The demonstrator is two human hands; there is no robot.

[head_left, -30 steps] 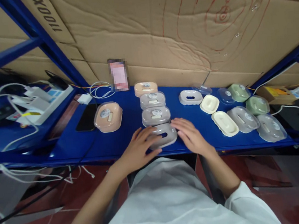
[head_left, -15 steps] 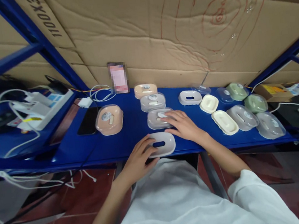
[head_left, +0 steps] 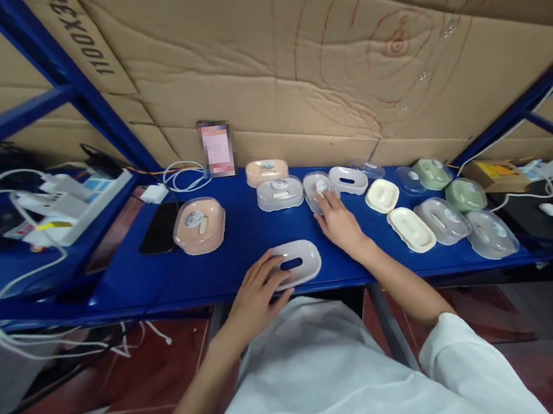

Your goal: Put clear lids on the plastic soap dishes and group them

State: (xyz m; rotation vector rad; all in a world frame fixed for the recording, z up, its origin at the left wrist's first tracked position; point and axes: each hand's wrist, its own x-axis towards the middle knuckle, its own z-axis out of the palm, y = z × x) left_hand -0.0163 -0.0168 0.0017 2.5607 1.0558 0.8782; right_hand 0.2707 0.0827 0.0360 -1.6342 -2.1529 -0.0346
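My left hand [head_left: 259,290] rests on the near end of a white oval soap-dish tray [head_left: 297,262] with a slot in its middle, at the front edge of the blue shelf [head_left: 240,238]. The fingers curl over the tray's rim. My right hand [head_left: 337,221] reaches farther back, fingers lying on a clear plastic lid [head_left: 318,188] that stands tilted between a grey lidded soap box [head_left: 279,192] and another white tray [head_left: 348,179]. A peach lidded box [head_left: 267,170] sits behind the grey one.
A larger peach box [head_left: 199,224] and a black phone [head_left: 160,226] lie to the left. Cream trays [head_left: 382,195], green boxes [head_left: 432,173] and clear lids [head_left: 491,233] fill the right side. Power strips and white cables [head_left: 54,201] crowd the far left; a cardboard wall rises behind.
My right hand lifted the clear lid off the grey-white box and carried it back and right. My left hand stayed on the uncovered white tray near the shelf's front edge.
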